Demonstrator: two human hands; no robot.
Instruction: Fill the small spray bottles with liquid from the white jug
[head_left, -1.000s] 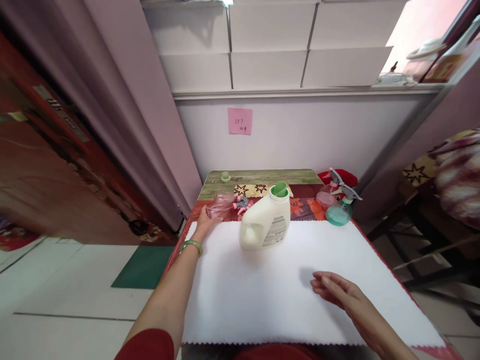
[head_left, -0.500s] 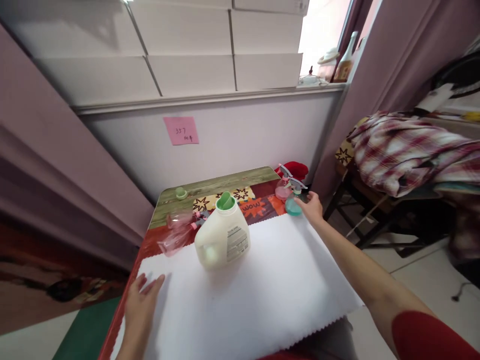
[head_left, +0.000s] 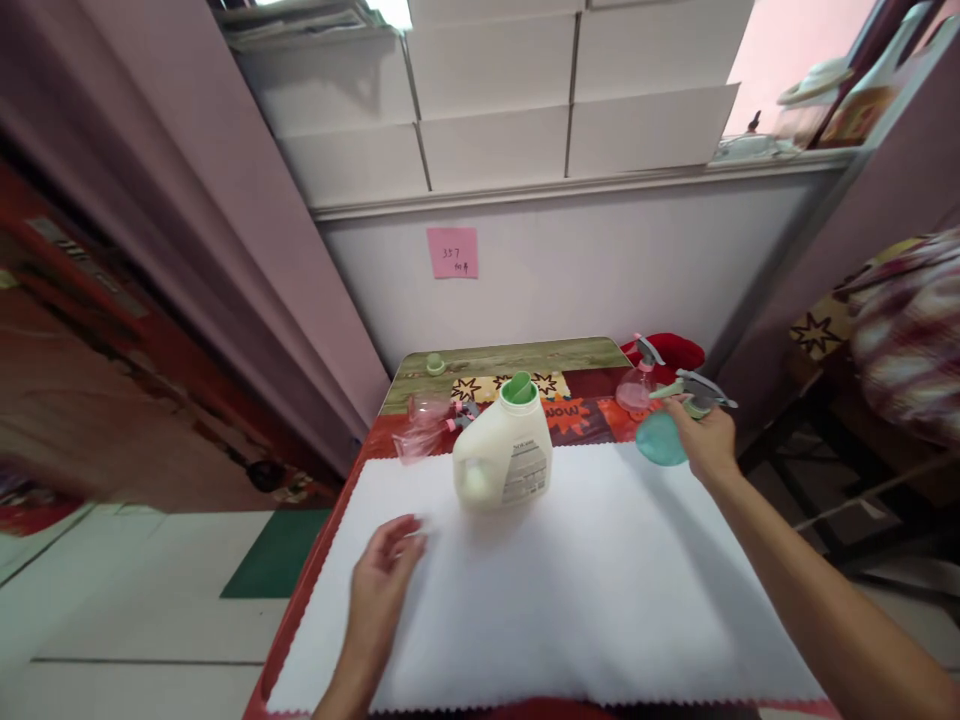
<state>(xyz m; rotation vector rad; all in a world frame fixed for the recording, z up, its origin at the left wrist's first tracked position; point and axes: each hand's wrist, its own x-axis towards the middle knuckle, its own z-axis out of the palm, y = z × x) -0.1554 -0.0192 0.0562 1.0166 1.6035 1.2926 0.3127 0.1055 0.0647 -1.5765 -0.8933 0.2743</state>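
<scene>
My right hand [head_left: 706,440] is closed around the neck of a teal spray bottle [head_left: 660,440] with a grey trigger, which is tilted at the right edge of the white mat [head_left: 585,590]. A pink spray bottle [head_left: 636,388] stands just behind it. A cream detergent jug [head_left: 499,460] stands upright on the mat, its green-rimmed mouth uncapped. Left of and in front of the jug, my left hand [head_left: 384,572] hovers over the mat with fingers loosely curled, thumb apart, holding nothing.
Clear pink-tinted spray bottles [head_left: 424,430] lie on their sides left of the jug. A green cap [head_left: 435,364] sits at the table's back left. Behind the table is a wall with a pink note [head_left: 452,253]; a red cloth [head_left: 673,350] lies at the back right.
My right hand has closed on the teal spray bottle and tipped it, drawing it slightly away from the pink one. My left hand has moved closer to the jug. The view has swung left.
</scene>
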